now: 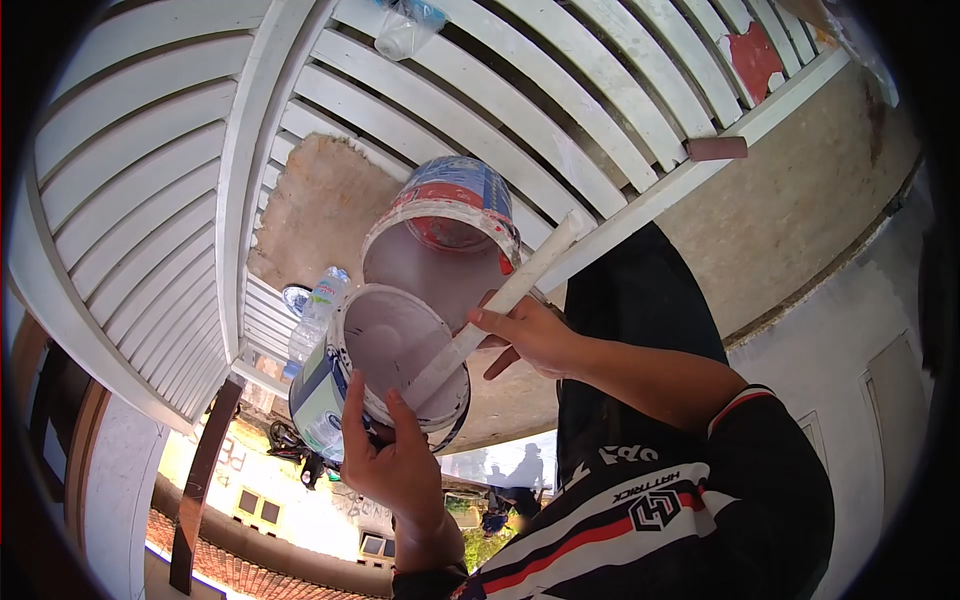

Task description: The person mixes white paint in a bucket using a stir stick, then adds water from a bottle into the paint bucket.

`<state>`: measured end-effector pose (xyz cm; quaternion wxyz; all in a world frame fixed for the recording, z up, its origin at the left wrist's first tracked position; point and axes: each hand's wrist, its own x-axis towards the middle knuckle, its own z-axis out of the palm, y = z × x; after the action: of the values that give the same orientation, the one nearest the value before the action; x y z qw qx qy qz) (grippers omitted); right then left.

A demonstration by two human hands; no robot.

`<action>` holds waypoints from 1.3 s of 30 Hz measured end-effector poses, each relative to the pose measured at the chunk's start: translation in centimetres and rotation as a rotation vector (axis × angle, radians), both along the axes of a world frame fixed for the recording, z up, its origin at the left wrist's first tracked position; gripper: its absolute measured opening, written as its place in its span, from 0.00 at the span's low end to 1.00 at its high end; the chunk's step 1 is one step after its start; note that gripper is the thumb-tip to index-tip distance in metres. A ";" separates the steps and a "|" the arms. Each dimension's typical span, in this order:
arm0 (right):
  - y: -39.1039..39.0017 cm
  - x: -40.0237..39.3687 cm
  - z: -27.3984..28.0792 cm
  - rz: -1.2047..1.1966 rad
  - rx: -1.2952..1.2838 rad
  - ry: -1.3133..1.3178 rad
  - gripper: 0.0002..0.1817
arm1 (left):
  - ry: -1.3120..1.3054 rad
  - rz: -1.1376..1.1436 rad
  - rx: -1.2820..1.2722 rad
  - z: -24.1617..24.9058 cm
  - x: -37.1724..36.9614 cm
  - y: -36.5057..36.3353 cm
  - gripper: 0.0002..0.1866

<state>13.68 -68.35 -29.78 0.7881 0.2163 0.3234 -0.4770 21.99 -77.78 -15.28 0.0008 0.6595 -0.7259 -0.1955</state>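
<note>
My right hand (pixel 525 335) grips a pale, paint-coated stick (pixel 495 315) slanting down to the left. Its lower end is inside a white bucket (pixel 335 375) with a blue and green label, against the pale grey-lilac inner wall. The bucket is tilted, its mouth towards me, and my left hand (pixel 390 460) holds its near rim, fingers at the edge. Directly behind it stands a larger open bucket (pixel 375 250) with pale paint inside. A blue and red bucket (pixel 460 185) sits behind or against that one, partly hidden.
White slatted benches (pixel 480 85) surround the buckets. Clear plastic bottles (pixel 322 300) lie left of them, and a plastic cup (pixel 400 35) rests on the slats. A brown block (pixel 717 149) sits at the slat edge. Beyond, below, are a building (pixel 300 510) and a motorcycle.
</note>
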 end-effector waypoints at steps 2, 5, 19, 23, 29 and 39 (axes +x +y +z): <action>0.1 0.0 0.0 0.008 -0.006 -0.013 0.24 | -0.005 -0.026 -0.010 -0.1 0.3 0.0 0.16; 0.2 0.3 -0.1 0.010 0.001 -0.019 0.23 | -0.022 -0.071 -0.001 0.0 0.2 0.0 0.16; 0.4 0.6 -0.1 -0.017 0.008 -0.063 0.24 | -0.058 -0.135 -0.035 -0.1 -0.9 0.1 0.17; 0.6 0.9 -0.4 -0.021 0.009 -0.070 0.25 | -0.080 -0.118 -0.011 -0.2 -1.0 0.2 0.16; 0.8 1.1 -0.8 -0.035 -0.007 -0.103 0.27 | -0.150 -0.098 0.020 0.1 -2.1 0.1 0.16; 0.5 0.6 -0.9 -0.048 -0.009 -0.118 0.28 | -0.115 -0.135 0.014 -0.4 -2.4 -0.3 0.16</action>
<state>14.25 -67.86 -30.69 0.7952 0.2482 0.2689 -0.4835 19.62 -78.06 -15.66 -0.0587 0.6192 -0.7661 -0.1620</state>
